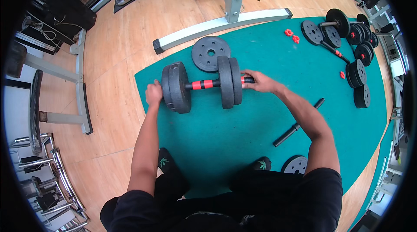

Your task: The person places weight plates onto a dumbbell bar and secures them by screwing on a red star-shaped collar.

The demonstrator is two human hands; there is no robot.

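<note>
A dumbbell (pixel 202 85) lies crosswise on a green mat (pixel 226 136), just beyond the person's knees; it carries two black plates at its left end and two at its right, with a black and red handle between them. The left hand (pixel 153 93) rests against the outer face of the left plates, fingers curled and pressed to the disc (whether they grip the bar end behind it cannot be told). The right hand (pixel 259 82) is closed around the right end of the bar, just outside the right plates, where a red collar (pixel 247 80) shows between the fingers.

A loose plate (pixel 210 52) lies flat on the mat just beyond the dumbbell, touching or nearly touching the right plates. A bare black bar (pixel 298 123) lies slantwise on the mat to the right, near the right forearm; another plate (pixel 296 165) lies flat at the near right, beside the person's knee. Far to the right, a heap of plates (pixel 358 54) and a second bar sit at the mat's edge, with small red collars (pixel 292 35) scattered beside them; they are well apart from both hands.

A grey steel frame (pixel 226 19) stands on the wooden floor (pixel 113 58) beyond the mat; a bench (pixel 34 110) stands at the far left.
</note>
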